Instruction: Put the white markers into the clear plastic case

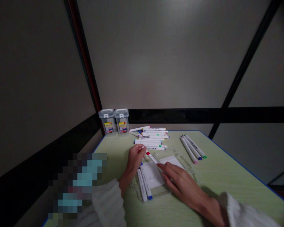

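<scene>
A white marker with a red band (152,157) slants between my two hands. My left hand (135,158) pinches its upper end, and the fingers of my right hand (181,181) close on its lower end. Under them lies a clear plastic case (164,190) with white paper (153,176) in it or beneath it; the clear walls make this hard to tell. Two white markers rest side by side at the case's left part, one blue-tipped (146,181) and one with a white end (142,186). My right hand covers part of the case.
Several white markers (153,134) lie in a loose pile towards the back. Three thicker markers (191,148) lie to the right. Two lidded clear boxes (115,123) stand at the back left corner of the green table (227,176). Walls enclose the back and left.
</scene>
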`<state>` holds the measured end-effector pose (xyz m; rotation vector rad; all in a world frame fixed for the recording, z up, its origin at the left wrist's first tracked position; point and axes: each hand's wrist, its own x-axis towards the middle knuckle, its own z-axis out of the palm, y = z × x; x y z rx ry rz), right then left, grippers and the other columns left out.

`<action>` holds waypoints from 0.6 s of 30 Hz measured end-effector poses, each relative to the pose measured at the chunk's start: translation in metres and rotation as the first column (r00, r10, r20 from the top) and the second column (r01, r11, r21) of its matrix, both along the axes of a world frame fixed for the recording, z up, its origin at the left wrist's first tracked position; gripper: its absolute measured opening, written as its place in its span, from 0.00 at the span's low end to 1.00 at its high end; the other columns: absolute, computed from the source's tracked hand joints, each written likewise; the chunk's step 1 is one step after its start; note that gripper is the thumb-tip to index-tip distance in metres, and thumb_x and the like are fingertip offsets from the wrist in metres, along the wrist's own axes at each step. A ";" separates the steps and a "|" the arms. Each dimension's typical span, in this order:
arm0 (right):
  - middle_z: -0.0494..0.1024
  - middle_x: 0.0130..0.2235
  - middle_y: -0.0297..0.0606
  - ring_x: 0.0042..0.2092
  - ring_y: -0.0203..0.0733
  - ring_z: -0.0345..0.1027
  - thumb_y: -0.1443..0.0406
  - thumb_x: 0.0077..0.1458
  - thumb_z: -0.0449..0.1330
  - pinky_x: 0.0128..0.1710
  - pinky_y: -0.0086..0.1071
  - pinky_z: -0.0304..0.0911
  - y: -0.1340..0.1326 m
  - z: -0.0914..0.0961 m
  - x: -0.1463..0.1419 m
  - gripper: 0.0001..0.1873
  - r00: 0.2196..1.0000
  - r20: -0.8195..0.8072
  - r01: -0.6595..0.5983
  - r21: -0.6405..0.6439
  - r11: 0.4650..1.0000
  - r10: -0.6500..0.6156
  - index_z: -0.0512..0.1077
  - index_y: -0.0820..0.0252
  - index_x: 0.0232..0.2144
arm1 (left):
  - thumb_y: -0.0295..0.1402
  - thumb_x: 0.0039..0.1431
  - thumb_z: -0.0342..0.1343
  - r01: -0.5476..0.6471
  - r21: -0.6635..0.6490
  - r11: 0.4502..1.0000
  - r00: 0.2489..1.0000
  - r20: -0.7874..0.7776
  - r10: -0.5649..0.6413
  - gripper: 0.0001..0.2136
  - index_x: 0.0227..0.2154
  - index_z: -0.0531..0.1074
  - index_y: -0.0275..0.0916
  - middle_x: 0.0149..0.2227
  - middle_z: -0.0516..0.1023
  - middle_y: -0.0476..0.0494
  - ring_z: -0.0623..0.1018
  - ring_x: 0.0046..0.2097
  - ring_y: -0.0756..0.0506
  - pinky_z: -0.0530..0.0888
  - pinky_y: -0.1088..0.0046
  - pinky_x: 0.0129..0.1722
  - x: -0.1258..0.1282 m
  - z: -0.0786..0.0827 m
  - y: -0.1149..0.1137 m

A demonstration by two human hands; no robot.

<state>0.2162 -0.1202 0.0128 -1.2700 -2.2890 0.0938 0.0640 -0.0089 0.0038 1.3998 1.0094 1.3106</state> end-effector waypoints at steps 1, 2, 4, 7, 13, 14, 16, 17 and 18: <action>0.70 0.35 0.41 0.38 0.42 0.65 0.68 0.58 0.43 0.38 0.36 0.63 0.000 0.000 0.000 0.16 1.000 -0.007 0.001 -0.008 1.000 -0.001 0.62 0.61 0.47 | 0.34 0.41 0.54 -0.003 0.002 1.000 1.000 -0.005 0.003 0.07 0.20 0.67 0.34 0.16 0.66 0.52 0.64 0.20 0.54 0.61 0.79 0.21 0.000 0.000 0.000; 0.70 0.35 0.41 0.38 0.42 0.65 0.68 0.58 0.43 0.38 0.36 0.62 0.000 0.000 0.000 0.16 1.000 -0.016 -0.002 -0.017 1.000 0.002 0.62 0.62 0.47 | 0.34 0.41 0.54 -0.003 0.005 1.000 1.000 -0.010 0.003 0.07 0.20 0.67 0.34 0.16 0.65 0.52 0.64 0.20 0.54 0.61 0.79 0.21 0.000 0.000 0.000; 0.70 0.36 0.42 0.38 0.42 0.65 0.69 0.58 0.43 0.39 0.36 0.62 0.000 -0.001 0.000 0.16 0.999 -0.032 -0.013 -0.030 0.999 0.012 0.61 0.62 0.48 | 0.34 0.41 0.54 -0.002 0.011 1.000 1.000 -0.019 0.002 0.08 0.19 0.67 0.34 0.16 0.65 0.53 0.63 0.20 0.54 0.60 0.79 0.21 -0.001 0.000 0.001; 0.70 0.36 0.42 0.38 0.41 0.65 0.71 0.57 0.43 0.38 0.35 0.62 0.000 -0.001 0.000 0.18 0.999 -0.033 -0.023 -0.036 0.999 0.022 0.61 0.61 0.49 | 0.35 0.41 0.55 -0.004 0.003 1.000 1.000 -0.009 0.004 0.08 0.19 0.66 0.34 0.15 0.64 0.53 0.62 0.19 0.55 0.59 0.79 0.20 0.000 0.000 0.001; 0.68 0.34 0.41 0.36 0.41 0.63 0.73 0.56 0.44 0.35 0.33 0.62 0.000 -0.002 0.000 0.19 0.999 0.039 -0.030 -0.053 0.998 0.032 0.64 0.59 0.48 | 0.37 0.39 0.57 0.003 -0.019 1.000 1.000 0.011 -0.002 0.11 0.17 0.65 0.35 0.14 0.63 0.54 0.61 0.19 0.55 0.58 0.80 0.19 0.001 0.002 0.000; 0.68 0.33 0.40 0.36 0.41 0.63 0.73 0.56 0.44 0.35 0.33 0.62 0.000 -0.002 0.000 0.19 0.998 0.050 -0.031 -0.061 0.998 0.034 0.64 0.59 0.48 | 0.37 0.39 0.57 -0.003 -0.021 1.000 1.000 0.010 0.004 0.11 0.17 0.65 0.35 0.15 0.63 0.54 0.62 0.19 0.55 0.58 0.80 0.19 0.001 0.002 0.000; 0.68 0.33 0.40 0.35 0.41 0.63 0.73 0.56 0.44 0.35 0.32 0.62 0.000 -0.001 -0.001 0.19 0.997 0.069 -0.026 -0.082 0.996 0.032 0.64 0.59 0.48 | 0.38 0.38 0.57 -0.015 -0.023 1.000 1.000 0.006 0.015 0.11 0.17 0.65 0.35 0.15 0.63 0.54 0.62 0.19 0.55 0.58 0.80 0.19 0.001 0.002 0.001; 0.68 0.33 0.40 0.35 0.41 0.64 0.72 0.57 0.44 0.35 0.32 0.62 0.000 -0.001 -0.001 0.18 0.997 0.077 -0.024 -0.094 0.995 0.031 0.63 0.59 0.48 | 0.38 0.38 0.58 -0.020 -0.023 1.000 1.000 0.004 0.020 0.11 0.17 0.65 0.35 0.15 0.64 0.54 0.62 0.19 0.55 0.58 0.80 0.19 0.001 0.002 0.001; 0.68 0.34 0.40 0.35 0.41 0.64 0.72 0.57 0.44 0.35 0.32 0.62 0.000 0.000 -0.001 0.18 0.996 0.085 -0.021 -0.104 0.994 0.029 0.63 0.59 0.48 | 0.37 0.38 0.58 -0.023 -0.024 0.999 1.000 0.001 0.023 0.11 0.17 0.65 0.34 0.15 0.64 0.54 0.62 0.19 0.55 0.58 0.80 0.19 0.001 0.002 0.001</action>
